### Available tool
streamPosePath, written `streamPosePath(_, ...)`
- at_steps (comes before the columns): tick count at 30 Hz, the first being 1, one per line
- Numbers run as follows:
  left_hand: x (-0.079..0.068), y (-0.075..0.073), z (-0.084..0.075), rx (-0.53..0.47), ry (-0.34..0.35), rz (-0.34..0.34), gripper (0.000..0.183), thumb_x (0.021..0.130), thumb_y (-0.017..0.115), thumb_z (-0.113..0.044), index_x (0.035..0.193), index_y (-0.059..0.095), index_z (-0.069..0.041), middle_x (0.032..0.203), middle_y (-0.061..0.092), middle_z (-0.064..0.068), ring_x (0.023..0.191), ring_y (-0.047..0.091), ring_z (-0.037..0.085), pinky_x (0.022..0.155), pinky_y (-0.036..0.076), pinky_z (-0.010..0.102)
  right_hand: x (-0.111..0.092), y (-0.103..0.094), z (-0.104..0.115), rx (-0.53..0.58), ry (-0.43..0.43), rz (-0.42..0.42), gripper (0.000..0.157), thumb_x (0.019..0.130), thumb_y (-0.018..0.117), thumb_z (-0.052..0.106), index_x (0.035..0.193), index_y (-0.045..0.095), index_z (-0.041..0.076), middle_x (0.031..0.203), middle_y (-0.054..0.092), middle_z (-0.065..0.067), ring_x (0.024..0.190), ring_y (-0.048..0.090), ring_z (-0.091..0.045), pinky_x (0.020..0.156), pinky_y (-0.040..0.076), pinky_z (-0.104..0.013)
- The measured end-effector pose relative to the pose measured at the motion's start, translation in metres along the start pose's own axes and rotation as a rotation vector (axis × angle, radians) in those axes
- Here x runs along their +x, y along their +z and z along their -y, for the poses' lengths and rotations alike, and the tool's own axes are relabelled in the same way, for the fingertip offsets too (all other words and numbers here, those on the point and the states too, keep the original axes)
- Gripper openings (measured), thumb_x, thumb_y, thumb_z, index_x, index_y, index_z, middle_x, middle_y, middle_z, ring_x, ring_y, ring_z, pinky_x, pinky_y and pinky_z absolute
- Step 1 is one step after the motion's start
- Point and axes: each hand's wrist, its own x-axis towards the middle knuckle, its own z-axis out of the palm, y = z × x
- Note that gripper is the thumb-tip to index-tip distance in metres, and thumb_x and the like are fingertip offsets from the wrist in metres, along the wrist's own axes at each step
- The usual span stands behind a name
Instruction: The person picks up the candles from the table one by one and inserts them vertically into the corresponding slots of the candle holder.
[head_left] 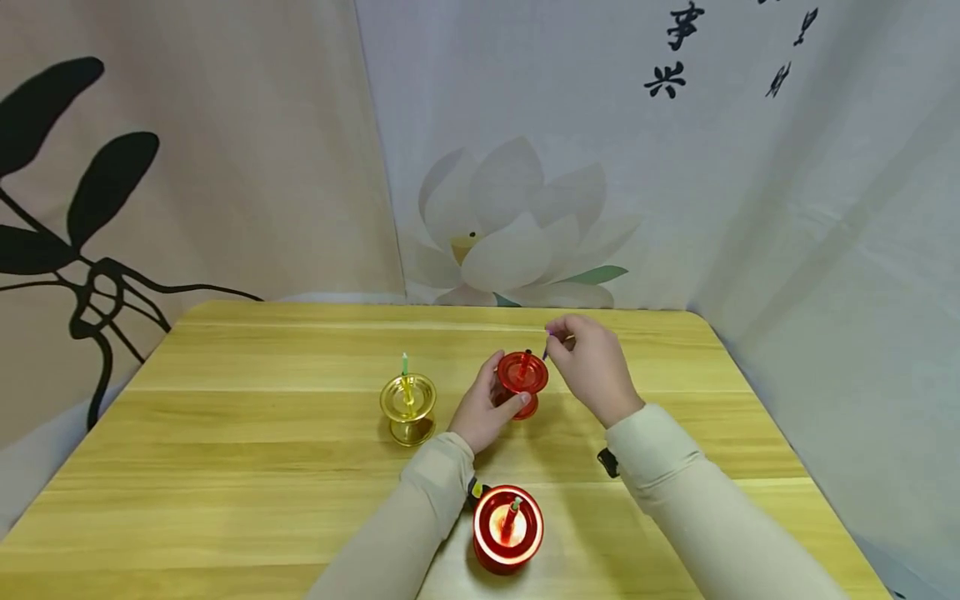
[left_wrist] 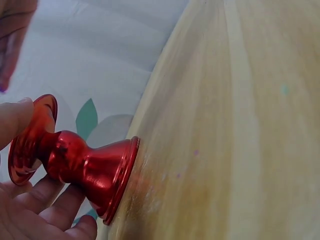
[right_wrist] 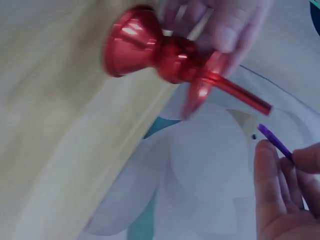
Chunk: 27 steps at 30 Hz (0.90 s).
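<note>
My left hand [head_left: 480, 412] grips a shiny red candle holder [head_left: 522, 375] around its stem and dish, its base close to the tabletop. A thin red tube [right_wrist: 245, 96] rises from the middle of that holder's dish. Just right of it, my right hand [head_left: 592, 362] pinches a slim purple candle [right_wrist: 275, 141] between thumb and fingers. In the right wrist view, one end of the candle points toward the tube's open tip, with a small gap between them.
A gold candle holder [head_left: 412, 432] with a green candle [head_left: 405, 364] stands left of my left hand. Nearer me, a second red holder [head_left: 501, 560] carries a pale-tipped stick [head_left: 516, 503]. Beyond the wooden table [head_left: 247, 433] hangs a printed curtain [head_left: 300, 150].
</note>
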Motion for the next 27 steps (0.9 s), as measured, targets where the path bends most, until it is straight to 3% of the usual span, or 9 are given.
streamPosePath(6,0.000,0.000,0.002,-0.003,-0.005,-0.007,0.082,0.098,0.067,-0.018,0.160,0.016,-0.003,0.138,0.058,0.018,0.129,0.055,0.032,0.113,0.038,0.048,0.009,0.004,0.016,0.019,-0.057,-0.045,0.017,0.097,0.064,0.013,0.110,0.072,0.005,0.102,0.070,-0.008,0.090,0.068,-0.023,0.076,0.059,-0.039)
streamPosePath(12,-0.001,-0.001,0.005,0.008,-0.011,-0.013,0.081,0.098,0.067,-0.020,0.160,0.017,-0.005,0.137,0.059,0.015,0.127,0.057,0.031,0.112,0.039,0.049,0.008,0.013,0.017,-0.026,-0.083,0.015,0.016,0.096,0.065,0.009,0.109,0.073,0.003,0.103,0.069,-0.009,0.090,0.066,-0.023,0.076,0.059,-0.037)
streamPosePath(17,-0.002,-0.002,0.006,0.004,-0.024,-0.017,0.082,0.098,0.067,-0.022,0.160,0.016,-0.006,0.139,0.058,0.016,0.128,0.057,0.030,0.112,0.040,0.048,0.005,0.020,0.012,-0.082,-0.084,0.074,0.017,0.096,0.066,0.011,0.111,0.072,0.005,0.102,0.070,-0.007,0.089,0.066,-0.021,0.076,0.059,-0.036)
streamPosePath(21,-0.005,-0.004,0.007,0.013,-0.048,-0.022,0.084,0.099,0.066,-0.025,0.160,0.013,-0.004,0.145,0.053,0.017,0.134,0.051,0.032,0.114,0.037,0.048,0.000,0.021,0.007,-0.060,-0.060,0.102,0.026,0.097,0.067,0.015,0.120,0.070,0.005,0.102,0.070,-0.006,0.090,0.067,-0.021,0.077,0.059,-0.037)
streamPosePath(27,-0.026,-0.009,0.009,0.053,-0.085,0.016,0.075,0.102,0.060,-0.031,0.158,0.021,-0.002,0.154,0.043,0.018,0.141,0.041,0.037,0.116,0.032,0.050,-0.028,0.012,-0.017,-0.006,0.016,0.125,0.039,0.097,0.066,0.025,0.130,0.064,0.004,0.121,0.068,-0.011,0.109,0.066,-0.029,0.092,0.054,-0.048)
